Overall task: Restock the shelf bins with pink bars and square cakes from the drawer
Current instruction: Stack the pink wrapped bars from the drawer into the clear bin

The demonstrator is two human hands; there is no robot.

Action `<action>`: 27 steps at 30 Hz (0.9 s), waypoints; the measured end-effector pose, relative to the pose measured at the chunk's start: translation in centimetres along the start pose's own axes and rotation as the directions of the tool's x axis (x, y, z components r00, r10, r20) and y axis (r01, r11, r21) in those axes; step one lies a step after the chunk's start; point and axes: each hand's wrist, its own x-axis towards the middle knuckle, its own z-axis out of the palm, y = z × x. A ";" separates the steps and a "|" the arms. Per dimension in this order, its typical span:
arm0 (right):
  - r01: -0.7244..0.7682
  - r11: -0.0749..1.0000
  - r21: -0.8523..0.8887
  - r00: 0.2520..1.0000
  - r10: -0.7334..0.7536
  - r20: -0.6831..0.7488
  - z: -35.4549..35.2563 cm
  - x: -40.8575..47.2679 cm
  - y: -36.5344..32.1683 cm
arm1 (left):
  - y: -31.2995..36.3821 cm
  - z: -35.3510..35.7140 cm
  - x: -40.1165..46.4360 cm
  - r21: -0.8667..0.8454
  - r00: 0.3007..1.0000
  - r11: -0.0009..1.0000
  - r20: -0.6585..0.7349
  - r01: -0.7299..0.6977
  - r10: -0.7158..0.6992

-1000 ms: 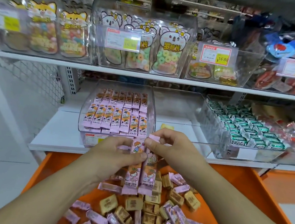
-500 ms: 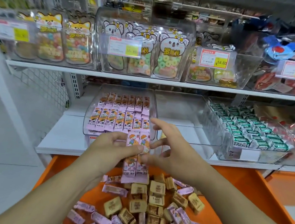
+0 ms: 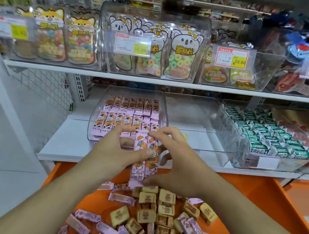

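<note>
Glossy pink foil wrappers mark the two pink bars (image 3: 145, 158) held upright side by side at the centre of the frame, just in front of the clear bin's front wall. The left hand (image 3: 120, 151) grips them, its thumb pressed across their printed fronts and the fingers curled behind. The right hand (image 3: 174, 156) pinches their crimped top edge with the fingertips while its thumb touches the lower ends.

Behind the hands, the clear plastic bin (image 3: 93, 122) with rounded corners holds neat rows of the same flat, oblong bars. To its right sits a second transparent bin (image 3: 197, 109), smooth-walled, whose contents are hidden by the hands.

Across the lower frame, the orange drawer (image 3: 254, 200) holds a loose heap: blocky square cakes (image 3: 167, 197) in tan wrappers mixed with more crinkled pink bars lying at all angles. Green-wrapped sweets (image 3: 271, 138) fill a bin at the right.
</note>
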 end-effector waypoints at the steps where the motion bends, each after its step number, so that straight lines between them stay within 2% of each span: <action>1: -0.004 1.000 0.018 1.000 0.004 -0.011 -0.1 0.1 0.1 | 0.1 -0.5 0.0 0.008 0.999 1.000 0.045 -0.009 0.009; 5: -0.028 0.998 0.048 0.999 0.029 -0.016 -0.5 0.3 0.4 | 0.6 -2.1 -0.3 0.067 0.935 0.997 0.354 -0.040 0.013; 7: -0.033 0.998 0.048 0.999 0.033 0.003 -0.4 0.2 0.3 | 0.5 -2.3 -0.4 0.100 0.915 0.992 0.401 -0.082 0.035; 11: -0.041 0.999 0.030 0.999 0.041 0.001 -0.2 0.5 0.2 | 0.3 -1.9 -0.1 0.166 0.927 0.979 0.371 -0.117 0.047; 14: -0.072 0.997 -0.033 0.996 0.070 -0.049 -0.7 1.0 0.8 | 0.1 -2.0 0.9 0.274 0.952 0.941 0.283 -0.198 0.118; 17: -0.105 0.990 -0.096 0.989 0.094 -0.111 -1.1 2.0 1.9 | 0.3 -2.2 1.9 0.495 0.950 0.812 0.205 -0.309 0.236; 20: -0.133 0.983 -0.128 0.984 0.117 -0.132 -1.6 3.6 2.9 | 0.4 -2.4 3.9 0.615 0.941 0.713 0.191 -0.337 0.280; 23: -0.119 0.976 -0.183 0.986 0.094 -0.138 -2.5 5.9 3.6 | 0.3 -2.5 7.0 0.679 0.928 0.635 0.226 -0.369 0.297; 27: -0.096 0.954 -0.284 0.991 0.065 -0.117 -3.1 9.2 4.8 | -0.1 -2.5 11.5 0.663 0.911 0.637 0.190 -0.394 0.366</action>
